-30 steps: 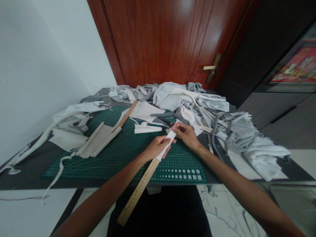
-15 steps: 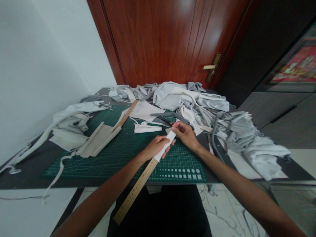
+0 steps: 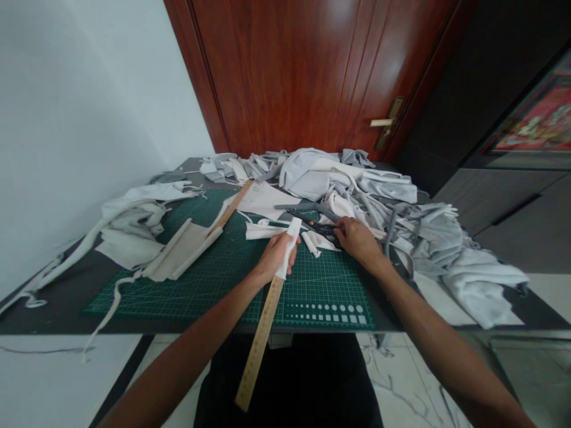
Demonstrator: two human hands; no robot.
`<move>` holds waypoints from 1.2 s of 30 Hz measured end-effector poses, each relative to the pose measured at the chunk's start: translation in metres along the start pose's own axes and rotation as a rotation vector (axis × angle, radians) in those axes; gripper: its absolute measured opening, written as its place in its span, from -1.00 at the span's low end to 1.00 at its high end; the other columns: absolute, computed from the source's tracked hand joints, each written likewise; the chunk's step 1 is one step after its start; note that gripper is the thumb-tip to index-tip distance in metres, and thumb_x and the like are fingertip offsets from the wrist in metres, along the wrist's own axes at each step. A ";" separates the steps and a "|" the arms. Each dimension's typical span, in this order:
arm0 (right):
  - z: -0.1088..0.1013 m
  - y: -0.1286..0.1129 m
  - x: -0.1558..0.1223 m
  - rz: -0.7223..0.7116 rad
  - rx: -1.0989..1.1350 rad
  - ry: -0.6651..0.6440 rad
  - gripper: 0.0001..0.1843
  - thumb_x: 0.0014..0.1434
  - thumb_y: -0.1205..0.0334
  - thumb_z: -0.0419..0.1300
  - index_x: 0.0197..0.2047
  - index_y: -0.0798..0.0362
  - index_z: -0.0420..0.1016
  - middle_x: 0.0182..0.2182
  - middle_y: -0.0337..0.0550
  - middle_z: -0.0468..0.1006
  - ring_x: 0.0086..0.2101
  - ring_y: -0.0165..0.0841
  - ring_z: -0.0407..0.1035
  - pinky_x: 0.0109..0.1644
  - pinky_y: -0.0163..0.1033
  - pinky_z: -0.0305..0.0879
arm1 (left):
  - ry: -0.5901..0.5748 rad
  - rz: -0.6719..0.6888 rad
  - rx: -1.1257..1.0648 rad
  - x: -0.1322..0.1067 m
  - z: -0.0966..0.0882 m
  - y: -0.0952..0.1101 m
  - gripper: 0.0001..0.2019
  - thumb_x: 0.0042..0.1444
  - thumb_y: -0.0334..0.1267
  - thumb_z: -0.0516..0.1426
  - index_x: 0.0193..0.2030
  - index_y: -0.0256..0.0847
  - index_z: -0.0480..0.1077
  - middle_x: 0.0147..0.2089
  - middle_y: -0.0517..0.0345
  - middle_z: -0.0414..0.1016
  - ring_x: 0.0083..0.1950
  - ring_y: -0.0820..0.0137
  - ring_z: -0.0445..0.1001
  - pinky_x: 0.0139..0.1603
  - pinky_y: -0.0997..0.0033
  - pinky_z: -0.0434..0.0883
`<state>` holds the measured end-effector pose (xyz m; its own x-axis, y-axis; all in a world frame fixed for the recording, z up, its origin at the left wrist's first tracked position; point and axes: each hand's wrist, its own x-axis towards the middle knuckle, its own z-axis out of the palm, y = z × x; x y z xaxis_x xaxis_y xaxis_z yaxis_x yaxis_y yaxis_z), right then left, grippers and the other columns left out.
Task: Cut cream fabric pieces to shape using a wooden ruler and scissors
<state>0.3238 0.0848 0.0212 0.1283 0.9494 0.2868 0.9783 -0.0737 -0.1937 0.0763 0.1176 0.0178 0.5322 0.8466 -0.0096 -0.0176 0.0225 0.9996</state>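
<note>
My left hand (image 3: 275, 257) is closed round a wooden ruler (image 3: 259, 345) together with a white fabric strip (image 3: 289, 244) laid along its upper end. The ruler slants down off the table's near edge. My right hand (image 3: 359, 238) lies on the handles of black scissors (image 3: 317, 226) on the green cutting mat (image 3: 200, 279), fingers curled over them. A small white fabric scrap (image 3: 314, 242) lies on the mat between my hands.
Heaps of white and grey fabric (image 3: 357, 184) cover the table's back and right side, more lie at the left (image 3: 129, 220). A second wooden ruler (image 3: 232, 208) and a folded beige piece (image 3: 178, 255) rest on the mat. A brown door (image 3: 312, 71) stands behind.
My right hand let go of the strip's end and moved right onto the scissors. My left hand swung the ruler more upright, with the strip still against it.
</note>
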 end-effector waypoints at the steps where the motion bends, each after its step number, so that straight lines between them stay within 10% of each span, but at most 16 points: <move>1: -0.001 -0.002 -0.001 0.015 -0.022 -0.006 -0.76 0.39 0.20 0.13 -0.03 0.15 0.55 -0.13 0.11 0.63 -0.11 -0.12 0.51 -0.04 -0.14 0.32 | 0.010 0.004 -0.015 0.000 0.000 0.000 -0.66 0.21 0.05 0.00 -0.19 -0.20 0.34 -0.70 0.39 0.29 -0.80 0.49 0.21 -0.78 0.57 0.10; 16: -0.010 -0.001 -0.004 0.106 -0.102 -0.134 -0.64 0.21 0.06 0.31 -0.04 0.13 0.62 -0.14 0.15 0.68 -0.11 -0.03 0.56 -0.13 -0.12 0.37 | 0.028 -0.056 -0.146 -0.001 -0.002 0.016 -0.57 0.18 0.10 0.11 -0.11 -0.29 0.44 -0.55 0.29 0.41 -0.70 0.50 0.33 -0.72 0.54 0.25; 25: -0.012 0.024 0.003 0.064 0.105 0.092 -0.65 0.10 0.01 0.39 -0.16 0.09 0.61 -0.26 -0.01 0.68 -0.21 -0.15 0.55 -0.17 -0.19 0.36 | 0.096 0.025 -0.277 -0.001 -0.008 0.028 -0.65 0.08 -0.02 0.17 -0.12 -0.24 0.36 -0.60 0.45 0.25 -0.77 0.59 0.09 -0.81 0.57 0.16; 36: 0.005 -0.009 0.001 0.000 0.601 0.106 -0.75 0.18 0.04 0.23 -0.32 0.06 0.53 -0.42 -0.12 0.64 -0.40 -0.29 0.50 -0.30 -0.26 0.34 | 0.172 0.131 -0.277 -0.001 -0.011 0.027 -0.46 0.07 0.29 0.26 -0.18 -0.16 0.30 -0.65 0.52 0.17 -0.80 0.61 0.04 -0.83 0.60 0.15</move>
<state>0.3141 0.0878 0.0187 0.1744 0.9115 0.3725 0.7189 0.1406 -0.6808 0.0661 0.1226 0.0449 0.3606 0.9284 0.0900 -0.3179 0.0316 0.9476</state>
